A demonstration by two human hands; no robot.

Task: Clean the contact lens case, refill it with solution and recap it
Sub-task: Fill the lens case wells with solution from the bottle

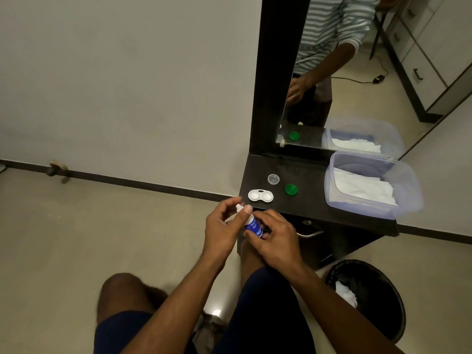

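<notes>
With the right hand [277,241] gripping the small blue-labelled white solution bottle [252,224] and the left hand [224,227] pinching its tip, he'd best steady it — then tilt over the open white plastic lens case [260,195] just beyond.

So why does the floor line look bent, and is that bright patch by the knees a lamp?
Head view: the wide-angle lens bows straight edges, so the skirting curves. The bright patch is glare on the glossy floor, not a lamp itself. Lighting is dim and even, so the black shelf shows little detail. The bottle label is too soft to read. The mirror doubles the green cap.
</notes>
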